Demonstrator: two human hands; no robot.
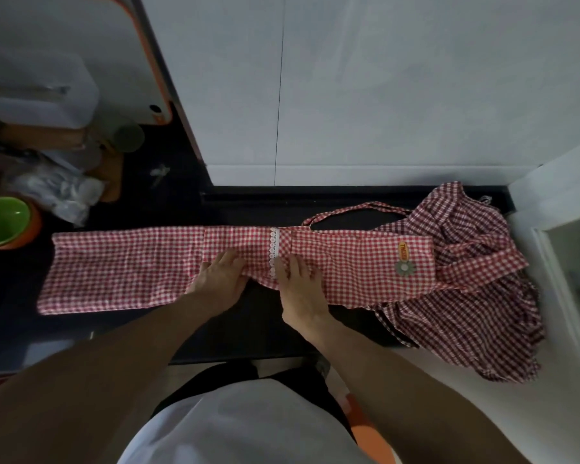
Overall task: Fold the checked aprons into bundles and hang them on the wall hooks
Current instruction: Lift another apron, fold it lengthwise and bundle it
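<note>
**Checked apron folded to a long strip on a dark counter**

The black counter [168, 202] runs below a white wall [382, 78]. Across it lies the red checked apron [121, 262], folded lengthwise into a band (lace trim [275, 242] crossing its middle). A darker checked apron [476, 313] lies crumpled at the band's right end, partly beneath it. The left hand [220, 274] and right hand [295, 276] press flat on the band's near edge, fingers straight and spread. A green bowl [4, 222] sits far left.
</note>
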